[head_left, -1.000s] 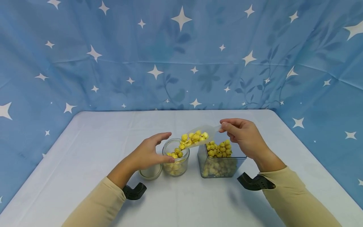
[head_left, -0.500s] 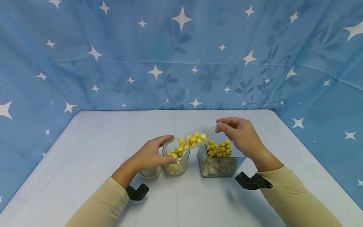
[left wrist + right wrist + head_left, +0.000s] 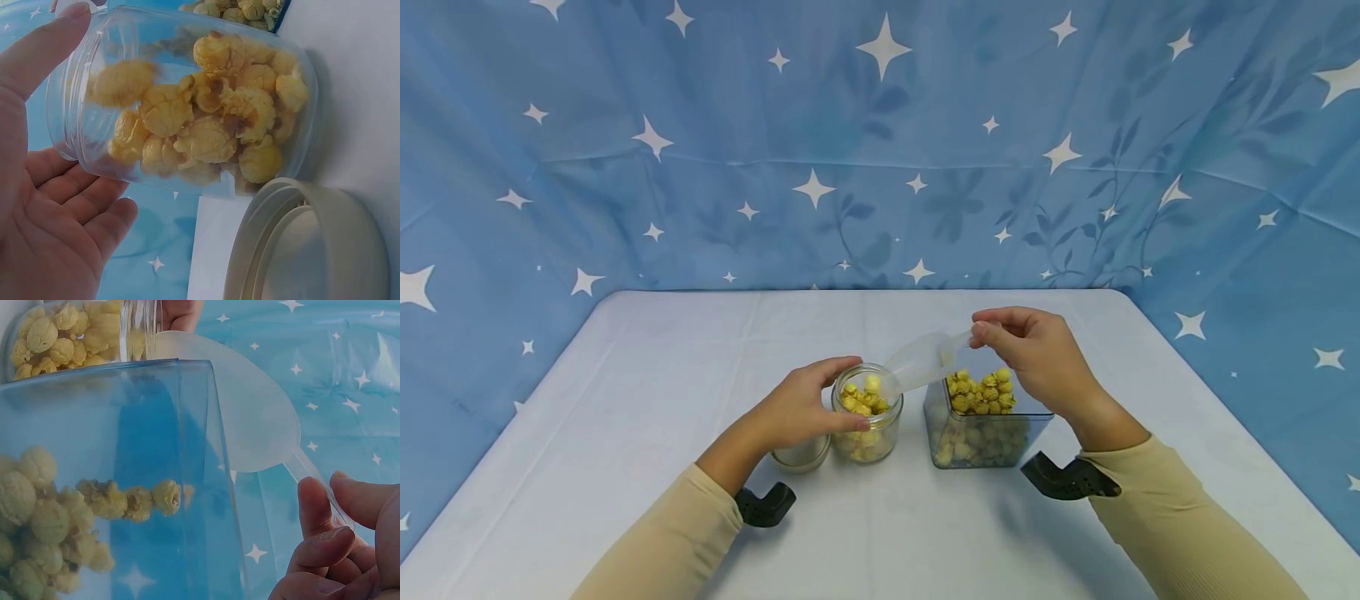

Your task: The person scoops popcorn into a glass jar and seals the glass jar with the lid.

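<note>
A clear jar (image 3: 867, 442) with yellow popcorn (image 3: 206, 119) inside stands upright on the table. My left hand (image 3: 801, 407) curves round its neck, thumb on the near side and fingers behind. My right hand (image 3: 1033, 354) pinches the handle of a translucent scoop (image 3: 917, 364) between thumb and fingers. Tilted down to the left, the scoop has its lip at the jar's mouth, and no popcorn shows on it. Below the scoop's handle is a clear grey square container (image 3: 977, 442), partly filled with popcorn.
A round pale lid (image 3: 802, 456) lies on the table just left of the jar, partly behind my left hand; the left wrist view shows it close to the jar's base. Behind the white table (image 3: 700, 333) hangs a blue curtain with white stars.
Popcorn has slid off the scoop into the jar, where the heap is higher. My left hand has moved right, up against the jar's neck. My right hand has shifted slightly left.
</note>
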`<state>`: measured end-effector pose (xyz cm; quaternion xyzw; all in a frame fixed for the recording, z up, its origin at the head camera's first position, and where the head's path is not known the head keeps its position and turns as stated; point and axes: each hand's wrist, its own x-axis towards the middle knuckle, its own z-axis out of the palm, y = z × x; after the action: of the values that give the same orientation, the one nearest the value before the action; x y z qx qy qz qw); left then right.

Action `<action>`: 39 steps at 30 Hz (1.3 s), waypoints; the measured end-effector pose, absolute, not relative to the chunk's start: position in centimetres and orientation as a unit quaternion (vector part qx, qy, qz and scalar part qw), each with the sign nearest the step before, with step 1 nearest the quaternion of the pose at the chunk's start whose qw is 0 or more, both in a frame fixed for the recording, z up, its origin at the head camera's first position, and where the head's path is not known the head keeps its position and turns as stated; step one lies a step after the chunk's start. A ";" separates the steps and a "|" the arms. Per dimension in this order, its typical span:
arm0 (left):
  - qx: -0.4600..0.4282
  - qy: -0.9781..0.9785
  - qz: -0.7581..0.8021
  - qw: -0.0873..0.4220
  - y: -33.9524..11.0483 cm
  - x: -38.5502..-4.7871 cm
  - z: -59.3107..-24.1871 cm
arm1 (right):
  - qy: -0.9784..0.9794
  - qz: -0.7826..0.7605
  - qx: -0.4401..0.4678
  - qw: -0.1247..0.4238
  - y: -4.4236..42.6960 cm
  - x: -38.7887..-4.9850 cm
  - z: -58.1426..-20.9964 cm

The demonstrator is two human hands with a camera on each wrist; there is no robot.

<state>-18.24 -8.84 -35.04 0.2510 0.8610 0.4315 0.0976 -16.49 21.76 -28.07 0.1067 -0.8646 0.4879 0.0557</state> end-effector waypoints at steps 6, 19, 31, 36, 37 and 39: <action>0.250 0.860 0.433 0.099 -8.8 -18.2 -35.0 | -0.864 0.489 0.105 0.054 21.9 -16.5 -28.1; 0.248 0.861 0.431 0.104 -8.9 -18.2 -34.9 | -0.868 0.482 0.103 0.055 22.1 -16.6 -28.3; 0.251 0.866 0.420 0.101 -8.7 -18.3 -34.6 | -0.862 0.492 0.107 0.065 22.9 -16.3 -28.6; 0.261 0.869 0.410 0.096 -8.5 -18.3 -34.4 | -0.858 0.499 0.100 0.069 23.7 -15.9 -28.5; 0.263 0.868 0.409 0.094 -8.5 -18.4 -34.4 | -0.857 0.501 0.097 0.072 23.9 -15.9 -28.5; 0.266 0.869 0.409 0.089 -8.3 -18.5 -34.2 | -0.856 0.502 0.092 0.078 24.4 -15.7 -28.5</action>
<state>-18.47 -8.35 -34.19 0.2656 0.8685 0.4090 0.0888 -15.71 24.39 -28.45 0.0921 -0.8562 0.5024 0.0778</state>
